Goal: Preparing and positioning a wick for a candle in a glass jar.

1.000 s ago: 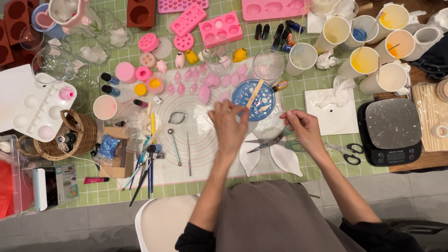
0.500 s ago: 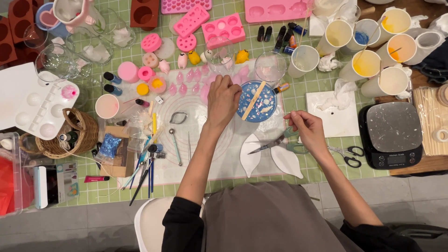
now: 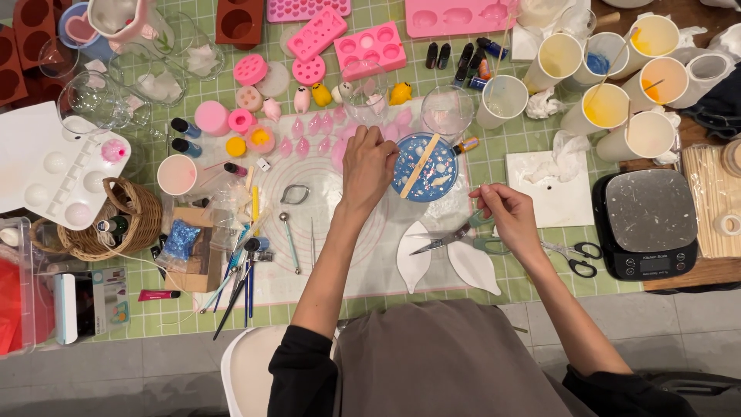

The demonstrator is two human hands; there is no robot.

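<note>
Beside left fingers (image 3: 369, 147) — blue dish (image 3: 425, 167), touching.

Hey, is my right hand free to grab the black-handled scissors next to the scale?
Probably not yet: your right hand looks closed around the green-handled scissors. The black-handled scissors lie uncovered just beside your wrist, left of the scale.
</note>
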